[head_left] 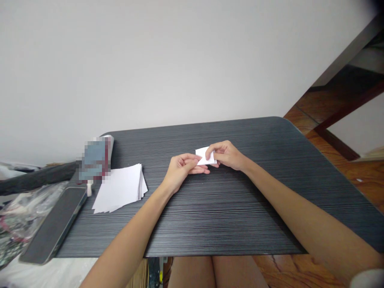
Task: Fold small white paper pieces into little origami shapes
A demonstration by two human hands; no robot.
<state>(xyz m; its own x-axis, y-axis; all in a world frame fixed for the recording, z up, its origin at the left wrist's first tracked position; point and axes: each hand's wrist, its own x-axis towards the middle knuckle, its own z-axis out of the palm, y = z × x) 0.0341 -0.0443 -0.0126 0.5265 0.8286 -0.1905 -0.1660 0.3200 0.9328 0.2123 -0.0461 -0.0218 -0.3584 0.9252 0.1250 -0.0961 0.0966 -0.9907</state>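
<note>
A small folded piece of white paper (201, 153) is held between my two hands above the middle of the dark table (216, 224). My left hand (183, 167) pinches its lower left edge, thumb on top and fingers underneath. On the other side, my right hand (225, 155) grips the right edge, with a finger bent over the upper face. Part of the paper is hidden behind the fingers of both hands.
A stack of white paper sheets (118, 188) lies to the left. Beside it are a phone (55, 226) at the table's left edge and a blurred-out item (94, 160) behind. A pale wall (180, 64) rises along the table's back edge.
</note>
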